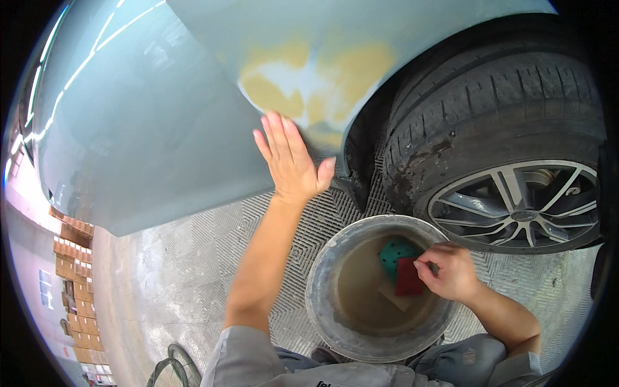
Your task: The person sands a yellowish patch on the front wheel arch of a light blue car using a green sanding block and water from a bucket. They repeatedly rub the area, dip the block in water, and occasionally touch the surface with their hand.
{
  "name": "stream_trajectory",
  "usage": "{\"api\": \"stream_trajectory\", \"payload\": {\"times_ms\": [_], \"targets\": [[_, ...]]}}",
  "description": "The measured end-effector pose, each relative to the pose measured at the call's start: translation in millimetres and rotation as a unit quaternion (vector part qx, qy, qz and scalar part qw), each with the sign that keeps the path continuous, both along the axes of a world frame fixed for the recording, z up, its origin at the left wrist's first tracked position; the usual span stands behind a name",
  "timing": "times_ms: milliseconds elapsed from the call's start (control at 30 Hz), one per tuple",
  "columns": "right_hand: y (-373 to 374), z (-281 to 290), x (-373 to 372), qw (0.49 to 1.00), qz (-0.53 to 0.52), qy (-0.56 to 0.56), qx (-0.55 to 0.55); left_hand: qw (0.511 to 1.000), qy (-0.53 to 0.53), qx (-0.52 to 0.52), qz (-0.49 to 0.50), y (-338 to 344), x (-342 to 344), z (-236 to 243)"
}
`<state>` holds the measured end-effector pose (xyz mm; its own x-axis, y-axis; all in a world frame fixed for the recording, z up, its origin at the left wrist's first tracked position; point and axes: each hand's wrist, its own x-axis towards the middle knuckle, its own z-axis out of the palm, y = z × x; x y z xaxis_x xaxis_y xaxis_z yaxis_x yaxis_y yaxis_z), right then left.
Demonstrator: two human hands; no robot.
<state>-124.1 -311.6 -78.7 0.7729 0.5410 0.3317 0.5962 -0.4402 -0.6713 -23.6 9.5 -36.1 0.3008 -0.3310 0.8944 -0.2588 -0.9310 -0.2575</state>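
Note:
My left hand (288, 155) lies with fingers stretched out at the lower edge of the sanded patch (303, 84) on the grey-blue car panel. Yellowish filler and pale bare areas show in that patch. My right hand (449, 271) is closed, pinching the edge of a dark red scouring pad (408, 277) over a round grey bucket (322, 290). Murky brownish water (361, 303) fills part of the bucket. Beside the red pad is a green disc with dark holes (394, 255), and a tan flat piece (394, 297) shows partly under the red pad.
A car tire (496, 122) with a spoked alloy wheel (522, 213) stands close on the right. The car door (148, 129) extends to the left. Patterned grating (225, 251) covers the floor. Stacked cardboard boxes (80, 290) and a dark hose (184, 364) are at the lower left.

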Motion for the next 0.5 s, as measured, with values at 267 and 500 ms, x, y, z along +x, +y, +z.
{"api": "stream_trajectory", "payload": {"times_ms": [267,500], "targets": [[0,-1,-1,1.0,0.003,0.002,-0.018,0.994,-0.073,-0.057,-0.061,-23,23,96],[1,2,-3,0.999,0.007,-0.03,-0.043,0.996,-0.054,-0.061,-0.047,-15,18,31]]}}
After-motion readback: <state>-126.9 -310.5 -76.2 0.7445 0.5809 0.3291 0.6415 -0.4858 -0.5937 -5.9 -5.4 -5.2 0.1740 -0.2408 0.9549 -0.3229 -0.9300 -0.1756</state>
